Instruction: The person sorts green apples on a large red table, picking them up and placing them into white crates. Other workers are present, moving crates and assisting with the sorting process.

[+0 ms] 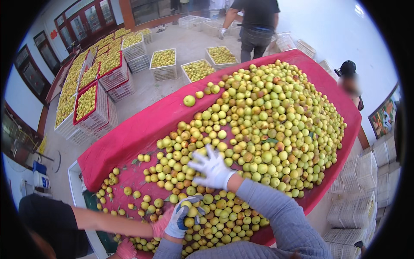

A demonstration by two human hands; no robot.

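Observation:
Yellow-green round fruits [258, 129] lie heaped on a sorting table lined with red cloth [129, 126]. My right hand [212, 168], in a white knit glove, is spread palm down over the fruits near the middle of the table, fingers apart and holding none. Nearer to my body, my left hand [186, 215], in a white glove with a blue-grey coated palm, is curled around several fruits [190, 212]. Some fruits have brown or reddish patches, and a few green leaves [270, 140] lie among them.
A co-worker's pink-gloved hand [163, 223] is close to my left hand, the other [126, 249] at the near edge. Filled crates [106, 81] stand beyond the table at left; stacked white crates [352, 207] stand at right. Two more people [258, 19] are beyond the table.

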